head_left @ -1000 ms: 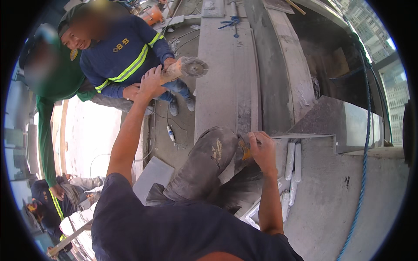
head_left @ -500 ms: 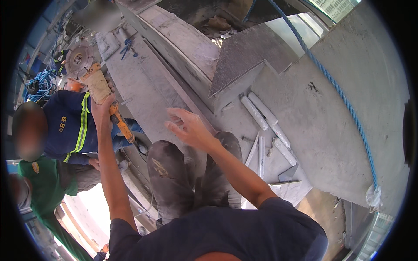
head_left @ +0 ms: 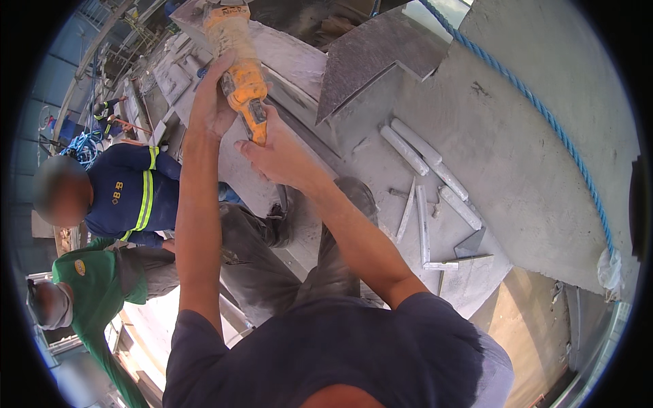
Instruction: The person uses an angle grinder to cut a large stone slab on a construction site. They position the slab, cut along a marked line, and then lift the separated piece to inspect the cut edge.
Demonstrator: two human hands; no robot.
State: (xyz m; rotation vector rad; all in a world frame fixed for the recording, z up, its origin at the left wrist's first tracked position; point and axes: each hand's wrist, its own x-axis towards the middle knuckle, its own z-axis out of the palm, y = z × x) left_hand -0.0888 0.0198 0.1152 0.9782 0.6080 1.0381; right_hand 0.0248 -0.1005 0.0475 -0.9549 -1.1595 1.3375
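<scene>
A dusty orange angle grinder [head_left: 242,85] is held up in front of me, its top end cut off by nothing but partly dim near the upper edge of the view. My left hand [head_left: 216,102] is closed around its body from the left. My right hand [head_left: 275,149] grips the narrow lower handle, its thumb sticking out to the left. Below and to the right, several white sealant tubes [head_left: 460,207], thin metal strips [head_left: 421,217] and a grey triangular plate [head_left: 469,245] lie on a pale slab [head_left: 486,282].
A co-worker in navy with yellow stripes [head_left: 129,194] and another in green [head_left: 95,292] are at my left. A dark stone panel [head_left: 354,61] is ahead. A blue rope [head_left: 520,81] runs down the grey concrete [head_left: 558,190] at right. Coiled rope [head_left: 85,146] and clutter lie behind the workers.
The grinder has left the co-worker's hands and moved up and forward in my left hand. My right hand, open half a second ago, has risen and closed on the handle.
</scene>
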